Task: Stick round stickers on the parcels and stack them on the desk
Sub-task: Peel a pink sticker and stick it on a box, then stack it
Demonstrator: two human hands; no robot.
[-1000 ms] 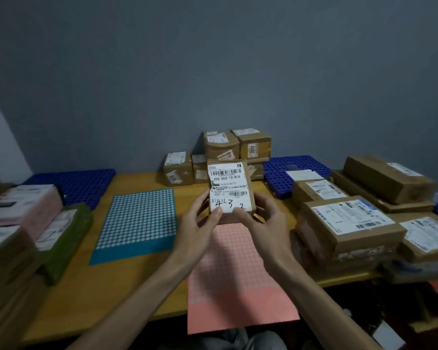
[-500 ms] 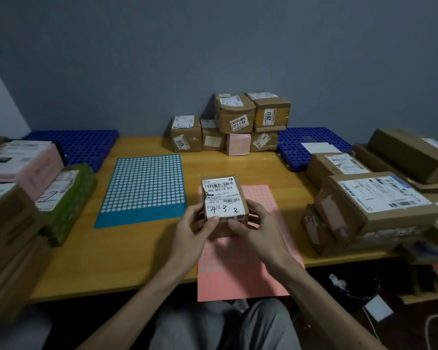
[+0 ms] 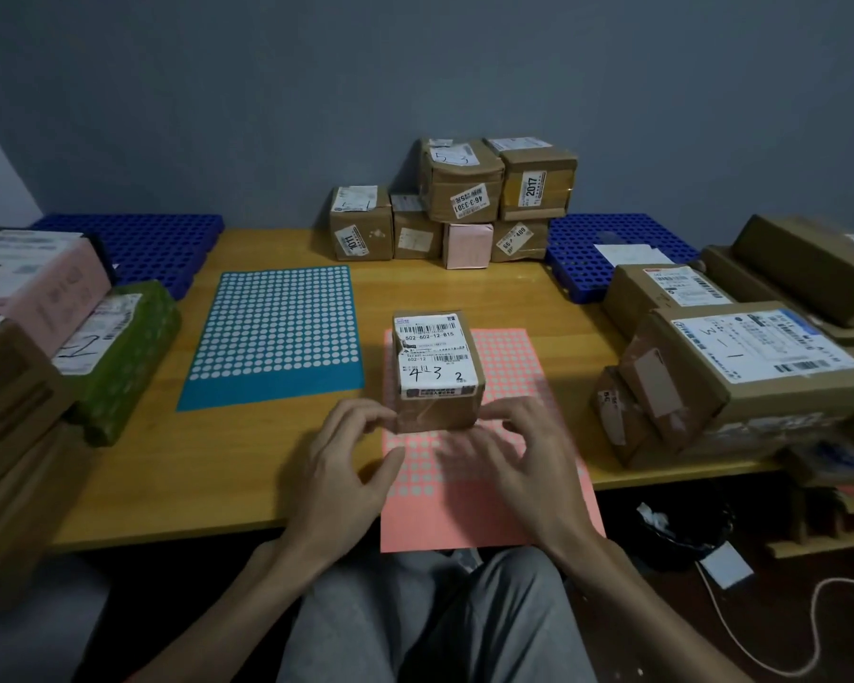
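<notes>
Left hand [image 3: 346,468], right hand [image 3: 516,460] flank parcel [image 3: 435,372] marked "502-602-12-815".

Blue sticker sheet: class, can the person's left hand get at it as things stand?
Probably yes: the left hand seems free, and only bare desk lies between it and the blue sticker sheet.

a makeshift parcel-sorting room: labelled cardboard parcels [image 3: 457,199] heaped on a wooden desk [image 3: 464,293] against a bare grey wall [image 3: 415,66].

wall [image 3: 415,66]: plain grey-blue | desk [image 3: 168,475]: yellow wood | floor [image 3: 770,608]: dark | light: dim
</notes>
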